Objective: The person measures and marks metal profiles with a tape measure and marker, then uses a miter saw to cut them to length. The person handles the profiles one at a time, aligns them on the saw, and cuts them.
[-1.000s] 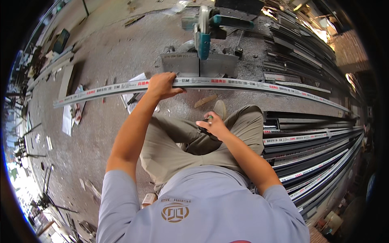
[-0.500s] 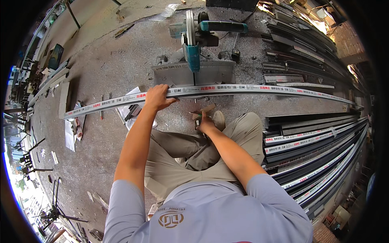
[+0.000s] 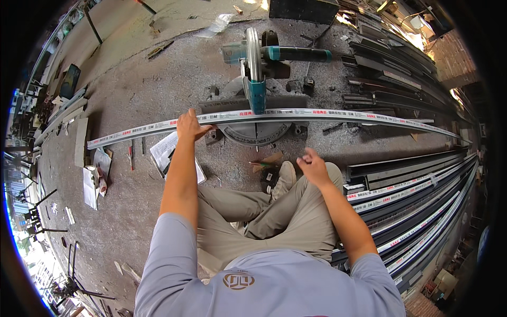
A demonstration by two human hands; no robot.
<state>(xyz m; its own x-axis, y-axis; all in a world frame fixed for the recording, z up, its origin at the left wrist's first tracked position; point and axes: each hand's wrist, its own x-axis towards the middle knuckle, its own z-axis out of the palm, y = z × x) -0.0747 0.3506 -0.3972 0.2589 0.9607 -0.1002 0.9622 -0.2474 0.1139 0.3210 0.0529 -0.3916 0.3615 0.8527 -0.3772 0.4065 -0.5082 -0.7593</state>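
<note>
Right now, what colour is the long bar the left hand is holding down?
Silvery white with small red and dark markings along the long bar, under the left hand; the head view shows it best.

A long silver metal strip (image 3: 327, 113) lies flat across the saw. The left hand (image 3: 188, 126) presses on it. The right hand (image 3: 313, 166) is open, near it.

Grey concrete floor (image 3: 132, 95) was dusty and littered with scraps, dark metal profiles (image 3: 417, 195) lay stacked at right, papers (image 3: 163, 153) lay loose, daylight glared from upper right.

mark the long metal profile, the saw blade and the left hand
long metal profile (image 3: 338, 113), head view, wrapped top face right of the saw.
saw blade (image 3: 252, 47), head view, blade's upper edge.
left hand (image 3: 189, 125), head view, back of hand.
</note>
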